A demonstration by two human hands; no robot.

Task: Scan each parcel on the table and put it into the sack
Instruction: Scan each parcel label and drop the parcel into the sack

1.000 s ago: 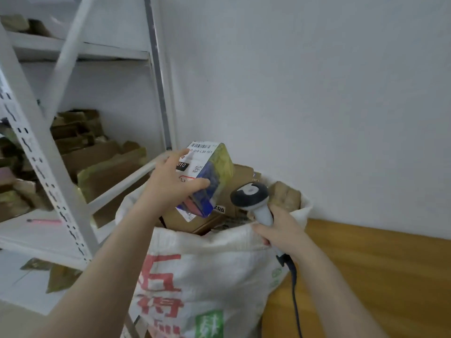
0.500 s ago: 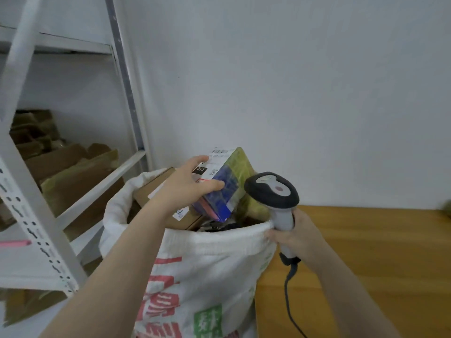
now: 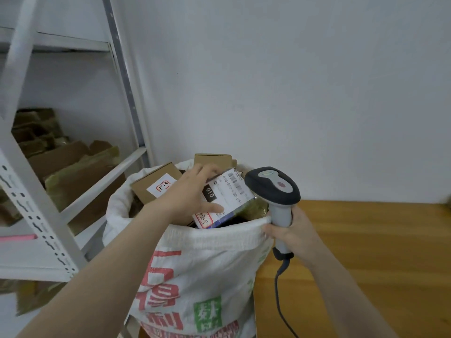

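A white woven sack [image 3: 195, 264] with red and green print stands open at the table's left edge, with several cardboard boxes [image 3: 156, 184] inside. My left hand [image 3: 190, 193] grips a small parcel [image 3: 229, 198] with a white barcode label, tilted in the sack's mouth, its lower end below the rim. My right hand [image 3: 290, 235] holds the grey handheld scanner [image 3: 273, 186] by its handle and also pinches the sack's rim. The scanner's cable hangs down.
A wooden table [image 3: 366, 252] lies to the right against a white wall. A white metal shelf rack [image 3: 36, 215] with flattened cardboard boxes [image 3: 73, 167] stands to the left of the sack.
My left hand has lowered the parcel into the sack's mouth and turned its label upward. My right hand keeps hold of the scanner at the sack's rim.
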